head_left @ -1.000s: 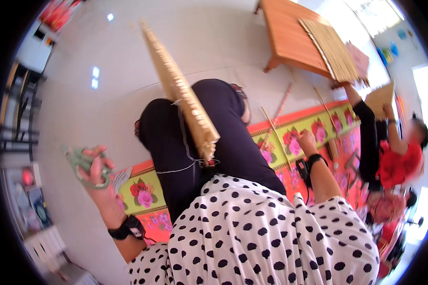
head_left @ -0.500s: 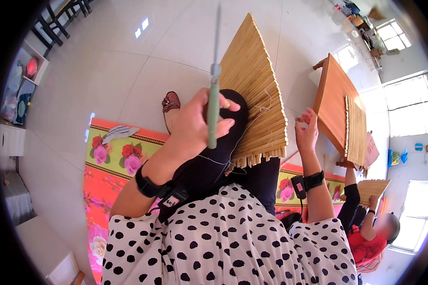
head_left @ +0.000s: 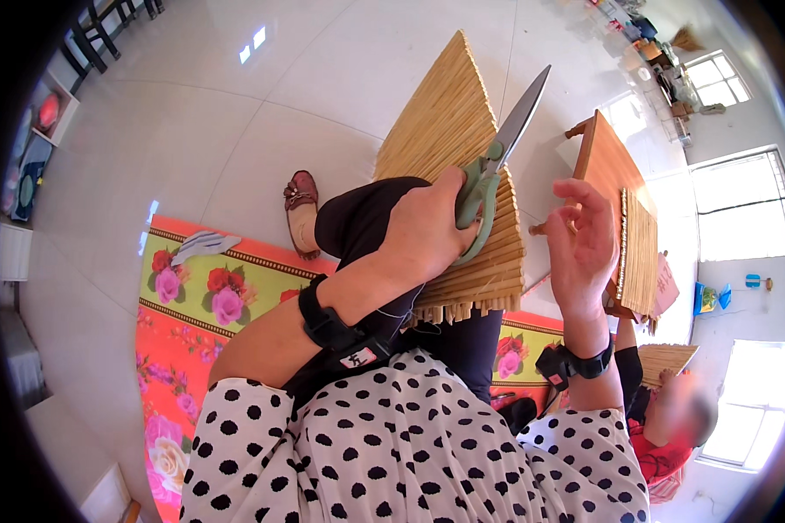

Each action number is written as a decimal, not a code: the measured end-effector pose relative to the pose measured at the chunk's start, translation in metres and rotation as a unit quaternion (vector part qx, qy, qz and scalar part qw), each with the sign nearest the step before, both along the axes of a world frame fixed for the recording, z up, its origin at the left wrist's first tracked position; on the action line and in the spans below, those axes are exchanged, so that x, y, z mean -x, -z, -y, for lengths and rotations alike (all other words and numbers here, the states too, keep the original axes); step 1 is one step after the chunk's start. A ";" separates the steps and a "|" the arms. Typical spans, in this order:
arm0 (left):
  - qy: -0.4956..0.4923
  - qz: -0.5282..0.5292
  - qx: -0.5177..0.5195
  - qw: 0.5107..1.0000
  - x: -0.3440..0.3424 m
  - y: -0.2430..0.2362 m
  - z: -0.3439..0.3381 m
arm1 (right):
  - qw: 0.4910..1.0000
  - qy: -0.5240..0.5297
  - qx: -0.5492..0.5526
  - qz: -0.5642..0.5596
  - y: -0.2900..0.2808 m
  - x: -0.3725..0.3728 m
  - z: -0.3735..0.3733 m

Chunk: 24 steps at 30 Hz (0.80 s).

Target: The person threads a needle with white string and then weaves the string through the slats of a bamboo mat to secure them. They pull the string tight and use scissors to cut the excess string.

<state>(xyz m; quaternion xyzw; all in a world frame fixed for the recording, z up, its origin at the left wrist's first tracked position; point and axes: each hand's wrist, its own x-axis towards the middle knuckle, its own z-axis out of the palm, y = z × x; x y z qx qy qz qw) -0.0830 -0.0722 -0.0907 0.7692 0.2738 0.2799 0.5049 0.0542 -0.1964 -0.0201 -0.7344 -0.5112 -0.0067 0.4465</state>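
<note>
My left hand (head_left: 423,222) is closed round the green handles of a pair of scissors (head_left: 484,192). Their blades look together and point up and to the right, over the edge of a mat of straw-coloured sticks (head_left: 436,105). The mat leans against my lap, slanting away from me, and its cut stick ends face me. A thin pale thread runs near my left wrist; where it ends is hidden. To the right of the mat my right hand (head_left: 584,248) is raised, its fingers bent and apart, with nothing visible in them.
A wooden table (head_left: 619,170) stands at the right with another stick mat (head_left: 635,248) on it. Beyond it sits a person in red (head_left: 658,444), beside a further mat (head_left: 667,362). A flowered cloth (head_left: 183,349) lies under me, with a striped cloth (head_left: 205,246) on it.
My left hand has swung right with the scissors, which have turned from edge-on to side-on. My right hand has come nearer and higher. The view has shifted slightly.
</note>
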 end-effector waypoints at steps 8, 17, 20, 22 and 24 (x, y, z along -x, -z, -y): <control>0.022 0.028 0.089 0.995 0.002 0.003 -0.001 | 0.996 -0.056 0.007 0.070 -0.007 0.003 -0.001; 0.014 0.040 0.082 0.996 0.012 0.006 -0.001 | 0.963 -0.169 0.128 0.166 -0.030 -0.001 -0.036; -0.008 0.040 0.097 0.994 0.011 0.003 -0.005 | 0.931 -0.146 0.263 0.205 -0.041 0.002 -0.045; -0.024 0.044 0.099 0.994 0.009 0.005 -0.007 | 0.901 -0.158 0.333 0.229 -0.044 0.002 -0.052; -0.033 0.045 0.103 0.993 0.008 0.005 -0.009 | 0.869 -0.165 0.391 0.254 -0.045 0.003 -0.060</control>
